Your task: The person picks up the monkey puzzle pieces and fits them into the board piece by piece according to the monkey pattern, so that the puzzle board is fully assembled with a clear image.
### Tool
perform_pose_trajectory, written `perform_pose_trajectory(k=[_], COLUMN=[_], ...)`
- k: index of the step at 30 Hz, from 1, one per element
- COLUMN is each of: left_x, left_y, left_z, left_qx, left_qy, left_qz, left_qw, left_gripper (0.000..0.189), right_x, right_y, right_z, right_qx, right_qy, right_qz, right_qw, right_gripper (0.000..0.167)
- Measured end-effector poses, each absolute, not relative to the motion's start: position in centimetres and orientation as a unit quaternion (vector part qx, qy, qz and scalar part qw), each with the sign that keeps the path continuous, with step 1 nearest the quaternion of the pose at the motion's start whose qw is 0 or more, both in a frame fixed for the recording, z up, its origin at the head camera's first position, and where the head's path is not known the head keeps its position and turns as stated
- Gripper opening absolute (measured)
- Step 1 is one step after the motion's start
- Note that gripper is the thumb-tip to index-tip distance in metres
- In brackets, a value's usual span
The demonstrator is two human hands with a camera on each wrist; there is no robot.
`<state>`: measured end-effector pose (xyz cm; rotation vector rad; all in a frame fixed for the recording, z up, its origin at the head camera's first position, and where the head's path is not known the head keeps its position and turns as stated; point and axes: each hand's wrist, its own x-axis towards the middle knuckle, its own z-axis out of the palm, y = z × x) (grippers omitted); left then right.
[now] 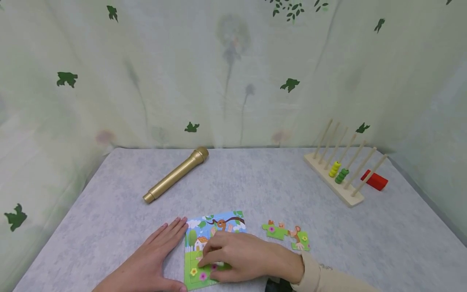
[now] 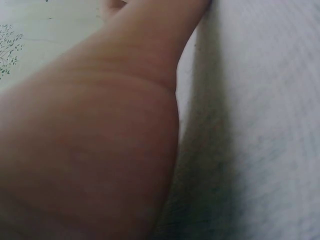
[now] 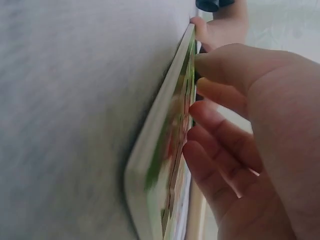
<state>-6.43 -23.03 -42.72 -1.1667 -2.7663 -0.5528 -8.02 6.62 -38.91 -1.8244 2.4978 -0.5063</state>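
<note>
A jigsaw puzzle board [image 1: 193, 267] lies flat on the table, printed with blue sky, a small house, a bird on a branch and green grass with flowers. My left hand [image 1: 157, 253] rests flat along its left side, fingers extended, thumb at the lower left corner. Over the board's lower middle, my right hand [image 1: 248, 255] bends its fingers down and covers part of the picture. In the right wrist view, several fingertips [image 3: 192, 150] touch the puzzle's face, with no lifted piece visible. Right of the board lie loose puzzle pieces [image 1: 275, 232], green with flowers and brown animal parts.
A gold toy microphone [image 1: 175, 176] lies at the back left. At the back right stands a wooden peg rack [image 1: 333, 182] with yellow beads [image 1: 334, 169] and green beads [image 1: 342, 176]; a red block [image 1: 375, 181] lies beside it. Printed fabric hangs behind the grey tabletop [image 1: 251, 182].
</note>
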Motion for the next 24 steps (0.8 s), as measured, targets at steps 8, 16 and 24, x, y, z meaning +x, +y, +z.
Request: perform_pose_trajectory(k=[8, 16, 24], left_x=[-6.4, -6.5, -6.5], left_y=[-23.0, -23.0, -22.9], left_z=[-42.8, -43.0, -42.9], left_qx=[-0.37, -0.376, -0.373], left_qy=[-0.91, -0.908, -0.909], left_qz=[-0.184, -0.182, -0.181], left_qw=[0.033, 0.036, 0.037], left_gripper=[0.124, 0.125, 0.128], right_x=[-8.2, -8.4, -8.3], right_y=[8.2, 10.0, 12.0], right_z=[-38.3, -37.5, -36.9], right_qx=[-0.561, -0.533, -0.521], right_qy=[0.805, 0.819, 0.817], right_qz=[-0.192, -0.211, -0.242], right_qw=[-0.005, -0.016, -0.044], right_gripper=[0.024, 0.024, 0.034])
